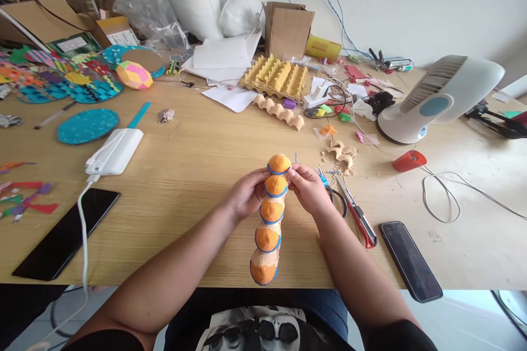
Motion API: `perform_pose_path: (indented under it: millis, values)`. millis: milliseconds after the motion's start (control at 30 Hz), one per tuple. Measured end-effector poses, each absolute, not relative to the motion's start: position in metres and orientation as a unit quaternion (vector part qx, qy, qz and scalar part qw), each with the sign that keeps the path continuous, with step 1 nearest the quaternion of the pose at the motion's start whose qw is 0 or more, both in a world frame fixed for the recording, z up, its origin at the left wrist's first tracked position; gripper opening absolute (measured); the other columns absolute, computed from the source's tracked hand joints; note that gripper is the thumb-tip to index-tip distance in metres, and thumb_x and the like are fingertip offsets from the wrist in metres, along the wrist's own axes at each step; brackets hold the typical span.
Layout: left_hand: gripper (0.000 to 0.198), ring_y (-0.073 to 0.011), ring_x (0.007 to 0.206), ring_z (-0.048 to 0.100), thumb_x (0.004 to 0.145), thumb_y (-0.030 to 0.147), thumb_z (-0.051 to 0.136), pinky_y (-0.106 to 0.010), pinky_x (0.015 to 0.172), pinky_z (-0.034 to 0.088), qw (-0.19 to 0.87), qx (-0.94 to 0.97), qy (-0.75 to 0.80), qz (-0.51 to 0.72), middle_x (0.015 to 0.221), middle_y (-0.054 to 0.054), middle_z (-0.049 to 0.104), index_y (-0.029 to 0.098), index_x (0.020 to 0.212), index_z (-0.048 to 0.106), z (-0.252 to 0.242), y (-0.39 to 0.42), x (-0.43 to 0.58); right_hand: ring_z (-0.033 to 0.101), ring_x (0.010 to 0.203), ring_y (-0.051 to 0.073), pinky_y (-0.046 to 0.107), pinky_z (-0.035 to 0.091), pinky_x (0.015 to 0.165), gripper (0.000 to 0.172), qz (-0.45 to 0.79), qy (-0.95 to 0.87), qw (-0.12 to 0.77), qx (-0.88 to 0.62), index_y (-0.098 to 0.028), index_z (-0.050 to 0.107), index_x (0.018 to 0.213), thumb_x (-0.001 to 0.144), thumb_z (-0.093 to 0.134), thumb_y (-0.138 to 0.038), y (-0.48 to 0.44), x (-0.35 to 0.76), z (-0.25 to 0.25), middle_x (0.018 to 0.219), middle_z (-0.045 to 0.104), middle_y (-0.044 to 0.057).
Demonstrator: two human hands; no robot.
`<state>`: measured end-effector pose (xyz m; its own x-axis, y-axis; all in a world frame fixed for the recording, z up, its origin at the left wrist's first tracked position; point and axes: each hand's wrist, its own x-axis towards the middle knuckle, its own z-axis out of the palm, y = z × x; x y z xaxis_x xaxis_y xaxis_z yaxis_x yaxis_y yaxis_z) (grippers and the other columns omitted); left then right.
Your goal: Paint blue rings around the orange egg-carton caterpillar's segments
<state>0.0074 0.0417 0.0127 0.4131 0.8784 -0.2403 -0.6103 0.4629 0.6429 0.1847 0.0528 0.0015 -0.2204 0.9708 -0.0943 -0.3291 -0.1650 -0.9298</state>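
Between my two hands is a strip cut from an egg carton (272,211), its bumps covered in orange with blue rims and bare carton showing between them. My left hand (249,193) is closed on the strip's far part from the left side. From the right, my right hand (307,186) pinches it by the blue rim near the farthest bump. The strip's near end reaches toward the table's front edge. Just right of my right hand lie scissors (338,197), partly hidden by it, and a red utility knife (362,222) with its blade out.
A yellow egg tray (275,78) and a bare carton strip (279,112) lie farther back. At right stand a white fan (436,98) and a red cup-like object (409,160). A phone (410,260), a black tablet-like slab (68,233) and a white power bank (115,152) lie around.
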Motion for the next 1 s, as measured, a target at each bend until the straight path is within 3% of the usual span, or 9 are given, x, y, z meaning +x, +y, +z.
perform_pose_path:
  millis: [467,700,1000]
  values:
    - [0.022,-0.0209,0.079,0.076,0.092,0.015,0.061,-0.027,0.070,0.056,0.803,0.235,0.292,0.463,0.091,-0.005,0.083,0.022,0.091,0.082,0.0123,0.0399,0.0082,0.048,0.062,0.011,0.027,0.039,0.062,0.041,0.666,-0.426,0.497,-0.358,-0.020,0.067,0.071,0.078,0.084,-0.057,0.0517,0.1843,0.0046,0.067,0.058,-0.002]
    - [0.017,-0.0217,0.085,0.078,0.091,0.017,0.064,-0.027,0.074,0.058,0.816,0.232,0.274,0.453,0.091,-0.006,0.083,0.021,0.092,0.081,0.0092,0.0401,0.0084,0.049,0.063,0.012,0.028,0.043,0.062,0.046,0.676,-0.405,0.493,-0.369,-0.021,0.065,0.068,0.072,0.086,-0.060,0.0520,0.1838,0.0058,0.066,0.057,-0.002]
    - [0.017,-0.0239,0.085,0.078,0.091,0.017,0.063,-0.030,0.075,0.058,0.816,0.248,0.275,0.444,0.094,-0.008,0.083,0.018,0.094,0.080,0.0124,0.0381,0.0096,0.051,0.061,0.012,0.026,0.046,0.062,0.036,0.709,-0.367,0.498,-0.339,-0.022,0.067,0.071,0.072,0.090,-0.049,0.0523,0.1872,0.0062,0.065,0.060,-0.003]
